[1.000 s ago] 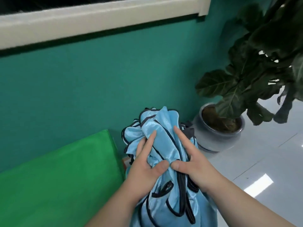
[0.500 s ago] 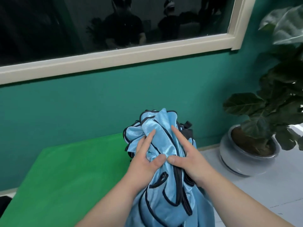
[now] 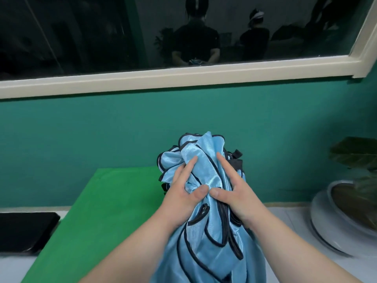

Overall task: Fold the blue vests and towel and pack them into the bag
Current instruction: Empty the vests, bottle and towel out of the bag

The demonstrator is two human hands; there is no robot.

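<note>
A bunched bundle of shiny light-blue vests (image 3: 206,237) with dark piping hangs in front of me, raised in the air. My left hand (image 3: 183,193) grips the bundle from the left, thumb pressed into the cloth. My right hand (image 3: 232,193) grips it from the right, its thumb meeting the left one. A dark strap or fabric piece (image 3: 236,160) peeks out behind the bundle on the right. Neither a towel nor a bag can be made out clearly.
A bright green cloth-covered surface (image 3: 98,211) lies to the left below the bundle. A black flat object (image 3: 24,227) sits at the far left. A potted plant in a grey pot (image 3: 336,217) stands on the white floor at right. A teal wall and a window are ahead.
My view has swung left and upward: the plant slid to the right edge, the window and the green surface came into view. Both hands keep the same grip on the vests.
</note>
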